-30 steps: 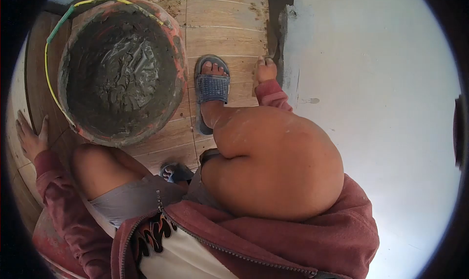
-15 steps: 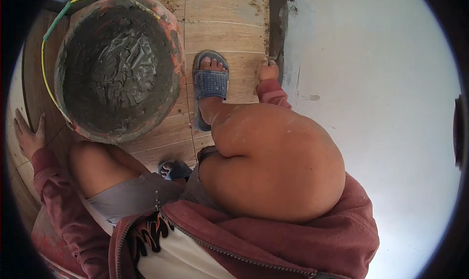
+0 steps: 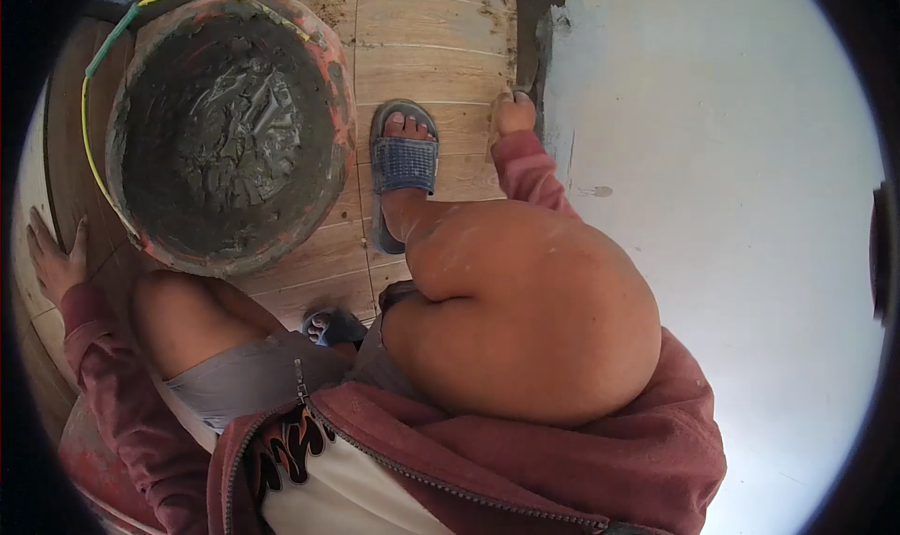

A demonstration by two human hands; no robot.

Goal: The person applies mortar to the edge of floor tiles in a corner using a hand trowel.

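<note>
My left hand rests with spread fingers on the wood-look surface at the far left, holding nothing. Beside the wall's base, my right hand is closed, its fingers curled around something I cannot make out. A strip of grey mortar runs along the floor's edge just beyond that hand. Between my hands stands a round bucket holding wet grey mortar, its yellow and green handle hanging over the left side.
My sandalled foot is planted on the wood-look floor between bucket and right hand. A pale wall fills the right side. My bent knee lies in front. A red object shows at the lower left.
My right hand has moved a little farther up along the wall's base, and more of its sleeve shows. The left hand has stayed in place.
</note>
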